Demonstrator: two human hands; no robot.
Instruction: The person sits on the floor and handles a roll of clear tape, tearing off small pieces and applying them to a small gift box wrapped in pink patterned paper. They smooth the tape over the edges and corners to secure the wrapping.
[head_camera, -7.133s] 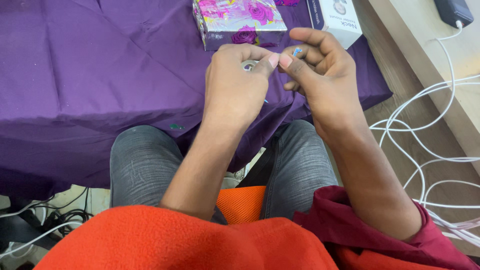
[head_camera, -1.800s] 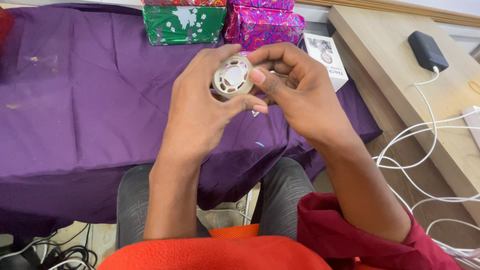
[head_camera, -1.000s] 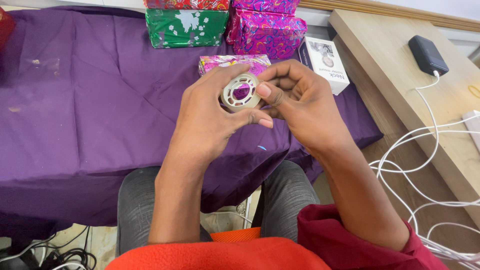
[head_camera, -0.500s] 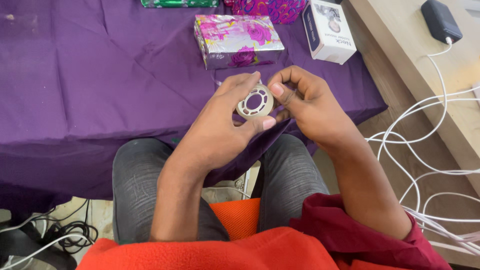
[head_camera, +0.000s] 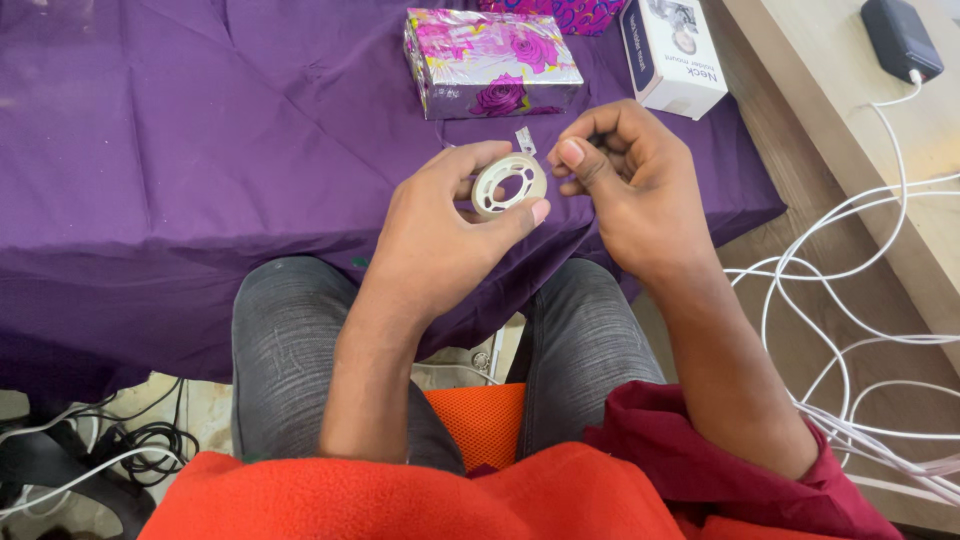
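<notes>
Purple cloth (head_camera: 200, 150) over the table, creased, hanging down at the near edge. Floral gift box (head_camera: 490, 60) lying flat on the cloth, just beyond the hands. White box (head_camera: 675, 55) to its right, near the cloth's right corner. Small clear scrap (head_camera: 526, 140) on the cloth between gift box and hands. Wooden shelf (head_camera: 830, 110) at right, dark charger (head_camera: 902, 38) on it, white cables (head_camera: 850, 300) looping down over the floor. More dark cables (head_camera: 120, 450) lower left under the table. Grey jeans (head_camera: 290, 350), orange seat (head_camera: 475, 425), red-orange top (head_camera: 400, 500) at bottom, dark red sleeve (head_camera: 720, 470) pushed up on the right arm.

Nothing between hands and tape; gift box and scrap close behind but apart from both.

Tape roll (head_camera: 508, 185) up off the table, above the cloth's near edge, flat face to the camera, hub with cut-outs showing. Left hand (head_camera: 450, 235) holding the roll: grip narrow, thumb under the lower right rim, fingers curled over the top and left. Right hand (head_camera: 630, 190) just right of the roll, grip pinched narrow, thumb tip against curled forefinger, close beside the roll's right edge. Whether it touches the roll or pinches a tape end, cannot tell.
</notes>
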